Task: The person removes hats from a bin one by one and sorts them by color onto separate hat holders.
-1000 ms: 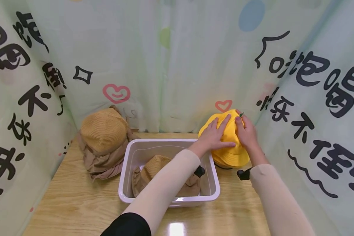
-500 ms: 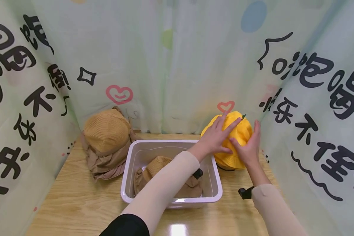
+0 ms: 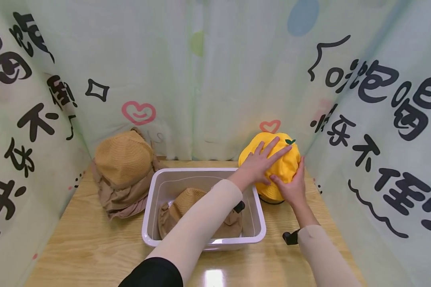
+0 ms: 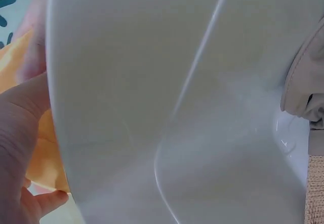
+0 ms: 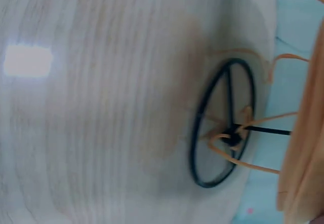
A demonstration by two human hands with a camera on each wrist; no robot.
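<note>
A yellow bucket hat (image 3: pixel 289 164) with a green leaf sprout on top sits on a black stand at the back right. My left hand (image 3: pixel 253 165) lies over its front and crown with fingers spread. From the right side, my right hand (image 3: pixel 293 192) touches the hat, thumb on the front and fingers along the far edge. In the right wrist view, the stand (image 5: pixel 232 139) shows a round ring base and a thin post, with orange cords hanging around it. The left wrist view catches the left hand (image 4: pixel 20 133) past the bin wall, against yellow fabric.
A pale lilac plastic bin (image 3: pixel 197 170) stands in the middle, with a tan straw hat (image 3: pixel 187 202) with brown cloth inside. Left of it, another straw hat with brown cloth (image 3: pixel 123 161) rests on the wooden table (image 3: pixel 82 243). Printed curtains (image 3: pixel 215 79) enclose the back and sides.
My right hand first came off the sprout at the top, spread beside the hat, and now touches its lower right side. The left hand stays on the front; the sprout has turned into view.
</note>
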